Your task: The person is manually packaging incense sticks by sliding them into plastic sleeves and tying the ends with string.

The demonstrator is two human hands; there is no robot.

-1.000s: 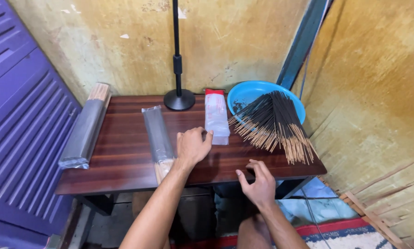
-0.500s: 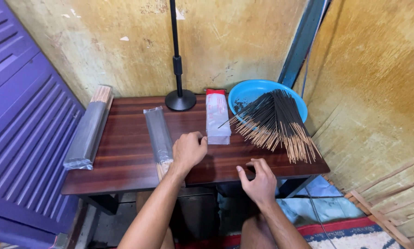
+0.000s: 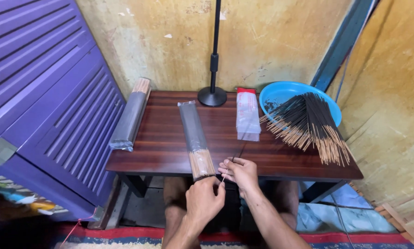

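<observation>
Both hands have come off the tabletop since the earlier view and now meet at the near edge of the table (image 3: 161, 157). I see my left hand (image 3: 204, 201) below the edge, fingers curled up against the pale open end of the clear sleeve of incense sticks (image 3: 196, 138); whether it truly grips the sleeve I cannot tell. My right hand (image 3: 240, 171) sits just beside it, fingertips pinched together on a single thin stick (image 3: 237, 154), dark along its length and pale at the hand, slanting away over the wood.

That sleeve lies lengthwise on the table, its bare bamboo ends jutting past the near edge, touching my left fingers. Glossy plastic wraps the grey coated part. A second, longer sleeve (image 3: 131, 115) lies along the left edge, well apart. Farther back I see a flat clear packet with a red top (image 3: 248, 115), a round black stand base (image 3: 212, 96) and a smooth blue plastic basin (image 3: 285, 92) with a fanned heap of loose dark sticks (image 3: 308, 122) spilling out. Dark reddish wood grain, polished.
</observation>
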